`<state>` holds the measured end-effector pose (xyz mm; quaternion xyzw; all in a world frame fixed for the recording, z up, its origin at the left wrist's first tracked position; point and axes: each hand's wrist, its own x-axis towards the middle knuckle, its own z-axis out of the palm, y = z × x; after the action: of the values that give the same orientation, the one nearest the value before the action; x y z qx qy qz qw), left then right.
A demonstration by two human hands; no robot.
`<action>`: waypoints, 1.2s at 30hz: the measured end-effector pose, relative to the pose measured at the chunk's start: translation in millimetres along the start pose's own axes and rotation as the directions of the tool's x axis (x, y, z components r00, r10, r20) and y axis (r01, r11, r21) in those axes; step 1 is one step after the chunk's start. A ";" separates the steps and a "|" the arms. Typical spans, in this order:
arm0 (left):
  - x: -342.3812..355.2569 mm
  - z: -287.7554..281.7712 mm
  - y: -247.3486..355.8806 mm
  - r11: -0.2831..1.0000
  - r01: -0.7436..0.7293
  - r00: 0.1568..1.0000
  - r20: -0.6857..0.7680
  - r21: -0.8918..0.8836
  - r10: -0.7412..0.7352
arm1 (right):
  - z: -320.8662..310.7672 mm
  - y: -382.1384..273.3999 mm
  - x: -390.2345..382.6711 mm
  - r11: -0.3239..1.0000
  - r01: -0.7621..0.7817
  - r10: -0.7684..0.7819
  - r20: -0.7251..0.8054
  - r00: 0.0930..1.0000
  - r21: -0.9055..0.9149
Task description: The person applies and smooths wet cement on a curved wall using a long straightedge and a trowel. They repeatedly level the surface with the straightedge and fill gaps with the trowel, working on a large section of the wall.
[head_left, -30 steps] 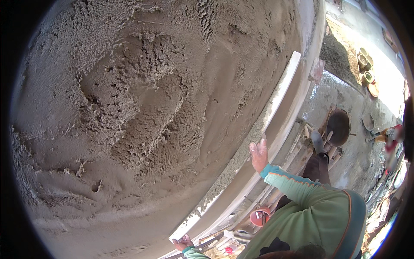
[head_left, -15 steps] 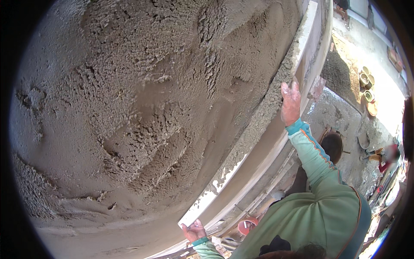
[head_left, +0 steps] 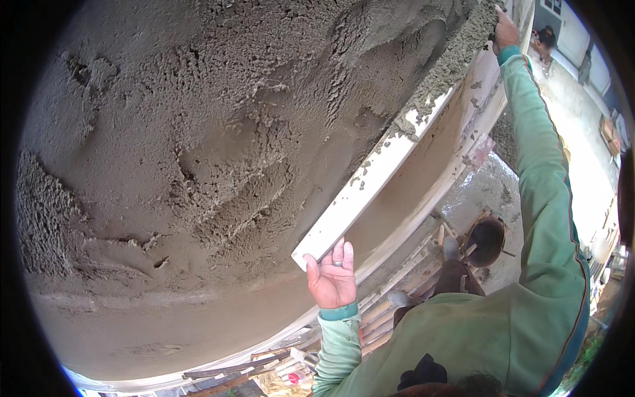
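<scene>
A long, straight white screed board [head_left: 374, 178] slants across wet grey-brown mortar [head_left: 218, 178]. My left hand [head_left: 334, 276], palm up with a ring on one finger, grips the board's lower end between thumb and fingers. At the upper right, my right hand [head_left: 506, 30] is closed around the far end; part of its fingers is hidden behind the edge. Thick mortar clings to the upper half of the board, while the lower half is mostly bare with a few crumbs. Rough ridges and pits mark the mortar left of the board, and a smoother strip lies to its right.
Below on the right, a dark round pan [head_left: 485, 239] rests on the ground. Poles and planks [head_left: 380, 321] run under my body. A red object [head_left: 296, 378] lies at the bottom. Another person [head_left: 546, 40] is at the far upper right.
The board's lower end has shifted up and right, with my left hand on it. My right hand has moved from the board's middle to its upper end. Mortar has come off its lower half.
</scene>
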<state>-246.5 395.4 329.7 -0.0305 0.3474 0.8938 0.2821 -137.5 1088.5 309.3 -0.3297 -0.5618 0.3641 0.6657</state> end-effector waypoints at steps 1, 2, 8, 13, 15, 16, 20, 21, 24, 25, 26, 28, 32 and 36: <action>-1.2 -3.2 -0.3 1.000 -0.014 0.998 -0.061 0.015 0.015 | -5.3 -12.7 9.9 1.000 -0.008 0.008 -0.026 1.000 -0.009; -2.8 -11.5 1.1 0.999 -0.041 0.997 -0.068 0.005 0.041 | -16.9 -25.2 2.3 0.988 -0.107 0.104 -0.033 0.994 -0.111; -33.5 -135.2 5.5 0.989 0.144 0.979 -0.151 0.041 -0.136 | -102.8 -95.3 -124.1 0.884 -0.150 0.159 -0.018 0.987 -0.443; -104.0 -184.7 -55.2 0.761 0.574 0.722 -0.251 -0.302 -0.644 | -52.7 -68.4 -139.4 0.425 0.056 0.346 0.220 0.912 -0.903; -107.3 -188.0 -56.7 0.813 0.500 0.776 -0.263 -0.300 -0.574 | -41.6 -55.6 -132.9 0.461 -0.053 0.370 0.137 0.919 -0.886; -102.9 -190.1 -53.1 0.891 0.382 0.868 -0.237 -0.245 -0.437 | -43.5 -51.2 -137.2 0.481 -0.082 0.367 0.115 0.923 -0.873; -77.9 -214.4 2.2 0.983 0.176 0.928 -0.323 -0.055 -0.184 | -76.9 -52.4 -199.4 0.726 -0.398 0.530 0.089 0.843 -0.561; -75.2 -223.6 15.2 0.992 0.126 0.910 -0.394 -0.025 -0.126 | -83.4 -53.9 -223.1 0.760 -0.449 0.554 0.107 0.826 -0.470; -74.0 -262.5 56.9 0.998 -0.022 0.866 -0.498 0.067 0.053 | -83.2 -46.4 -310.6 0.760 -0.642 0.648 0.202 0.735 -0.100; -72.8 -276.5 70.2 0.994 -0.057 0.827 -0.554 0.090 0.097 | -76.1 -41.0 -343.7 0.734 -0.679 0.670 0.204 0.714 -0.036; -67.6 -289.5 84.1 0.989 -0.092 0.779 -0.609 0.119 0.145 | -67.7 -36.6 -376.6 0.704 -0.709 0.693 0.257 0.674 -0.038; -62.7 -313.1 117.0 0.968 -0.194 0.751 -0.611 0.159 0.251 | -42.4 -31.2 -444.1 0.639 -0.769 0.740 0.262 0.620 0.017; -54.6 -355.6 193.5 0.885 -0.280 0.701 -0.551 0.372 0.453 | 8.5 -48.6 -569.1 0.469 -0.874 0.823 0.296 0.484 0.126; -62.9 -374.2 257.1 0.817 -0.292 0.589 -0.579 0.497 0.563 | 38.5 -81.2 -640.4 0.307 -0.931 0.865 0.351 0.359 0.196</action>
<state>-381.8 -27.9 217.4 -0.2324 0.5773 0.7764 -0.0993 -232.7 500.0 58.7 -0.4234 -0.2598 0.7979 0.3415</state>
